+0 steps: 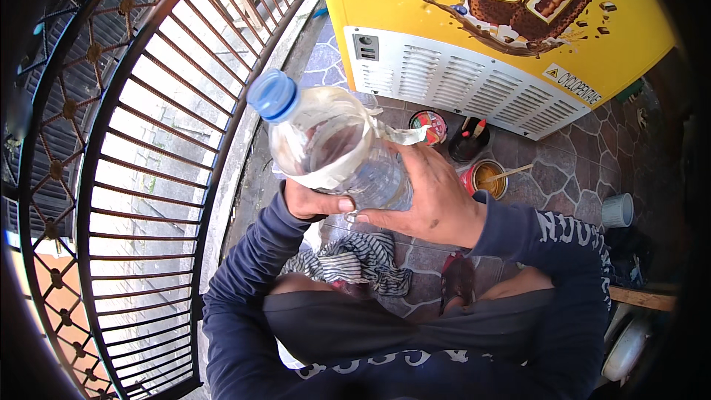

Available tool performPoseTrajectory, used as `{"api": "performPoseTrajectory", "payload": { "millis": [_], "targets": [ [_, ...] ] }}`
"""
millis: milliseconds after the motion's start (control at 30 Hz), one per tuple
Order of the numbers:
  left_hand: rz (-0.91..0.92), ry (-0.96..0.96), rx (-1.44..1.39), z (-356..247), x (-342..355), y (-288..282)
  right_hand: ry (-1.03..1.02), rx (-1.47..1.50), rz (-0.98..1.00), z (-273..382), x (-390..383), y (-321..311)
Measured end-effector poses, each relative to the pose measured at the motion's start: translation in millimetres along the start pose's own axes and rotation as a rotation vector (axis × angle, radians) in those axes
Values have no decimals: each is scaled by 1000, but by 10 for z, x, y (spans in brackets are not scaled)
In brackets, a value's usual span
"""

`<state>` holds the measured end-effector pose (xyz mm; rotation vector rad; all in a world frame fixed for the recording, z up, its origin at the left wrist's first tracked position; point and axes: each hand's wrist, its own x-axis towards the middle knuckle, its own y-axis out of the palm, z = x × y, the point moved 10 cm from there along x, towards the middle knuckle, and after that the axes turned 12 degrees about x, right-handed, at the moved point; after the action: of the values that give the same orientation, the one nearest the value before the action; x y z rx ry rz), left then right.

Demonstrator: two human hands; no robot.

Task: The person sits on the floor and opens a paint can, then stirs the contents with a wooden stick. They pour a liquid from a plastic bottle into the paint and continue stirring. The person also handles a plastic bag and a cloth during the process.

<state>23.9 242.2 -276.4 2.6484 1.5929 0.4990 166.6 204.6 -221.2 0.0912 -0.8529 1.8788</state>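
A clear plastic bottle (379,184) is held up in front of me between my two hands, its blue cap (272,96) pointing up and to the left. Its side has a wide opening, and whitish tape (326,178) runs along the rim. One loose strip of tape (409,135) sticks out to the right. From below and the left, my left hand (315,201) grips the bottle with the thumb across it. My right hand (438,198) wraps the right side, thumb near the left thumb. Some left fingers are hidden behind the bottle.
An open can (489,179) with amber contents and a stick stands on the stone-patterned floor, near a dark container (468,140) and a round lid (428,127). A striped cloth (363,261) lies by my feet. Metal railing (148,230) curves along the left; a yellow freezer (400,15) stands ahead.
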Motion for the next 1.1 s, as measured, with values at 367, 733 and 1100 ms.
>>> {"api": "performPoseTrajectory", "payload": {
  "millis": [367,733,1100],
  "targets": [
    [-38,-111,-4,-405,66,265,103,766,-179,-19,162,-625],
    [-195,82,464,-765,168,634,-130,415,-141,405,-50,-717],
    [-293,-10,412,-406,-17,459,332,60,-357,-766,-787,-1998]
  ]
}}
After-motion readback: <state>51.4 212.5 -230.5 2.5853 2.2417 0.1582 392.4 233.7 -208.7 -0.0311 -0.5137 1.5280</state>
